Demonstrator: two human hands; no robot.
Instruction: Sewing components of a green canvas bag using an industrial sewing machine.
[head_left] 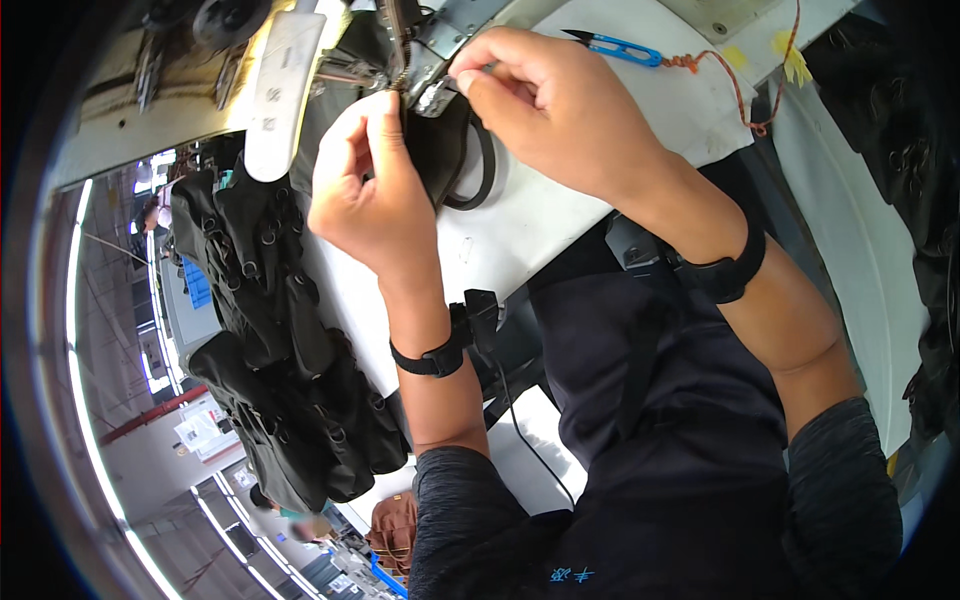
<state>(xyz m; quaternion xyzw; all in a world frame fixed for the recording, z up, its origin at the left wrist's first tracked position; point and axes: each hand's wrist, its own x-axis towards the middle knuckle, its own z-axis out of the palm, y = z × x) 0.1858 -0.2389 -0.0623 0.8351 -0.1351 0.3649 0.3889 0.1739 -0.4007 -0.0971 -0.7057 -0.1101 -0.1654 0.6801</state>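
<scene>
My left hand [368, 195] is closed in a pinch, its thumb and forefinger meeting at the edge of a dark fabric piece [440, 150] beside the metal parts of a sewing machine [432, 98]. What the fingertips hold there is too small to tell. Just to the right, my right hand [555, 115] pinches thumb against forefinger over the machine's metal parts. Anything between those fingertips is also too small to make out. A black strap loop [487, 170] curves out from the dark piece onto the white worktop [540, 215].
Blue thread snips [625, 48] on an orange cord lie behind my right hand. A long white machine cover [280, 110] stands at the upper left. Dark bags with metal rings [265, 280] hang over the table's left side. More dark material [935, 250] lies at the far right.
</scene>
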